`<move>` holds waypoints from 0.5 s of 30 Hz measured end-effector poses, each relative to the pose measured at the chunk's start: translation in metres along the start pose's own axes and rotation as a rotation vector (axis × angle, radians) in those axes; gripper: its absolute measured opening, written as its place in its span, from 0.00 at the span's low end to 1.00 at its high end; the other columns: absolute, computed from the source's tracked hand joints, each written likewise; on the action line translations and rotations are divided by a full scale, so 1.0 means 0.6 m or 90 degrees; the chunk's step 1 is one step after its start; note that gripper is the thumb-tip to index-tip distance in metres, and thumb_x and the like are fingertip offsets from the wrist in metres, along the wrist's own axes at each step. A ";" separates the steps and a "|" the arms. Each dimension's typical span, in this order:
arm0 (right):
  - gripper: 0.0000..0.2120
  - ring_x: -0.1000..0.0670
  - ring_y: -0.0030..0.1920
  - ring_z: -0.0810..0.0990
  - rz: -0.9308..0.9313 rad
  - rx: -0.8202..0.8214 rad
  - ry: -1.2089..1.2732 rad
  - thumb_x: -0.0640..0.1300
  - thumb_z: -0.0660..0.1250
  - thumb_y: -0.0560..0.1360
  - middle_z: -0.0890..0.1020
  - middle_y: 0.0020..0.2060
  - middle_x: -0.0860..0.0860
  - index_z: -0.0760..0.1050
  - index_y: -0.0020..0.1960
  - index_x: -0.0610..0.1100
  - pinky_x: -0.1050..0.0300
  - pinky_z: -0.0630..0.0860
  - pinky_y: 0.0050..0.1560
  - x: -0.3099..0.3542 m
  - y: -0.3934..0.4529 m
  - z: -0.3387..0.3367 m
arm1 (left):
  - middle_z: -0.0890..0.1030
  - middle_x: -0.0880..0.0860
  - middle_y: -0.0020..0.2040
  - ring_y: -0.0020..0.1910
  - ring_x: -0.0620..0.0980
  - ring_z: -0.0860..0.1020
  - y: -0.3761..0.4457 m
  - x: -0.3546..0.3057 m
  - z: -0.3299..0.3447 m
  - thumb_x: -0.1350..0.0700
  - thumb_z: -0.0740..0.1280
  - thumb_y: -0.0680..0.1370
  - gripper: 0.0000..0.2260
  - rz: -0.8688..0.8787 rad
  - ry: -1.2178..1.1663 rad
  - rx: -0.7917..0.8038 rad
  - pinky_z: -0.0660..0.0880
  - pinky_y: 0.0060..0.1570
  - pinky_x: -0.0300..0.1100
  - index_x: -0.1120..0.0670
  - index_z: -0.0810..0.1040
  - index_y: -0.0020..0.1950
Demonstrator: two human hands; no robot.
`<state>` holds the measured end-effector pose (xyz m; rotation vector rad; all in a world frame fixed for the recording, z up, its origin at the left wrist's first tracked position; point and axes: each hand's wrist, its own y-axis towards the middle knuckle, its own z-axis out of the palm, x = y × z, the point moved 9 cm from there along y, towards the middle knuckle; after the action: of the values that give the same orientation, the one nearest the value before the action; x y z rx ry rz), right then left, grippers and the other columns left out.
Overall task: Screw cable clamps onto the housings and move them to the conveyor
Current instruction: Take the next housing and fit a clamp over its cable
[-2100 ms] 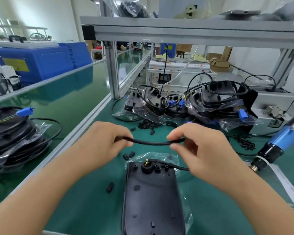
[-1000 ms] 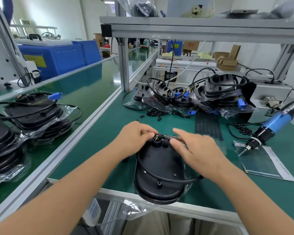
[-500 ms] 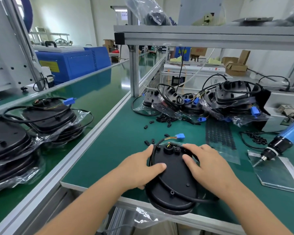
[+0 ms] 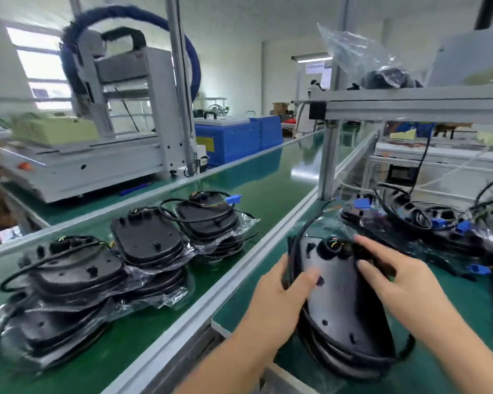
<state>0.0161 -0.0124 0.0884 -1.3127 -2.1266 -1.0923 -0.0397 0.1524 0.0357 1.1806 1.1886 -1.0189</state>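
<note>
Housing (image 4: 342,294) is gripped by left hand (image 4: 279,297) and right hand (image 4: 402,282); should be carried level to conveyor (image 4: 256,189) leftward, cable tucked.

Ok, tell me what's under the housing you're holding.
Under the housing, gripped by the left hand and right hand, its black cable loops, then green workbench. Directly beneath is hidden.

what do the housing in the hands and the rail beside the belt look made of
Housing: looks like moulded black plastic, matt with a dull sheen; raised pegs and small holes on its face suggest moulding.
Rail: seems bare aluminium, silver-grey with long straight grooves like an extruded profile.
</note>
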 end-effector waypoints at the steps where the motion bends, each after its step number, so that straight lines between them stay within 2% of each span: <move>1: 0.21 0.49 0.61 0.78 -0.024 0.011 0.028 0.40 0.67 0.76 0.80 0.59 0.54 0.74 0.67 0.55 0.58 0.70 0.59 0.020 0.017 0.018 | 0.84 0.40 0.52 0.52 0.40 0.82 0.005 -0.016 -0.032 0.46 0.66 0.77 0.08 0.031 0.017 -0.041 0.76 0.56 0.43 0.36 0.79 0.54; 4: 0.22 0.62 0.62 0.74 -0.096 0.036 0.125 0.40 0.68 0.76 0.75 0.62 0.60 0.72 0.68 0.52 0.74 0.63 0.61 0.085 0.057 0.066 | 0.84 0.43 0.54 0.55 0.43 0.81 0.009 -0.056 -0.120 0.43 0.66 0.75 0.13 0.067 0.051 -0.113 0.75 0.58 0.45 0.41 0.79 0.59; 6: 0.21 0.71 0.57 0.73 -0.114 0.065 0.218 0.41 0.67 0.77 0.74 0.61 0.65 0.71 0.67 0.56 0.82 0.62 0.54 0.117 0.077 0.095 | 0.84 0.44 0.54 0.54 0.46 0.82 0.008 -0.074 -0.172 0.43 0.66 0.76 0.13 0.058 0.056 -0.144 0.76 0.57 0.48 0.42 0.79 0.59; 7: 0.20 0.73 0.55 0.73 -0.114 0.080 0.264 0.43 0.66 0.77 0.75 0.60 0.66 0.70 0.66 0.58 0.83 0.63 0.52 0.129 0.084 0.110 | 0.84 0.44 0.53 0.53 0.46 0.83 0.009 -0.082 -0.199 0.44 0.65 0.78 0.11 0.054 0.073 -0.171 0.77 0.54 0.47 0.41 0.79 0.58; 11: 0.16 0.68 0.54 0.77 -0.099 0.124 0.380 0.49 0.63 0.78 0.75 0.55 0.71 0.70 0.64 0.61 0.81 0.67 0.47 0.147 0.100 0.159 | 0.85 0.45 0.47 0.45 0.49 0.83 0.018 -0.107 -0.318 0.45 0.63 0.79 0.09 0.011 0.166 -0.358 0.75 0.41 0.43 0.45 0.82 0.48; 13: 0.14 0.62 0.56 0.78 -0.085 0.140 0.388 0.52 0.63 0.77 0.75 0.54 0.73 0.70 0.61 0.64 0.79 0.69 0.47 0.136 0.100 0.180 | 0.85 0.49 0.41 0.35 0.49 0.81 0.031 -0.112 -0.368 0.46 0.63 0.80 0.12 -0.030 0.145 -0.420 0.74 0.33 0.40 0.51 0.82 0.45; 15: 0.12 0.59 0.56 0.79 -0.058 0.148 0.390 0.52 0.63 0.77 0.76 0.53 0.71 0.71 0.58 0.66 0.79 0.70 0.46 0.113 0.096 0.195 | 0.78 0.51 0.30 0.24 0.50 0.71 0.047 -0.113 -0.416 0.46 0.62 0.81 0.15 -0.083 0.171 -0.475 0.66 0.25 0.36 0.56 0.79 0.44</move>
<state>0.0410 0.1323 0.0867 -0.6646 -1.7868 -1.0694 -0.0525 0.4020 0.1083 0.6557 1.6800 -0.4271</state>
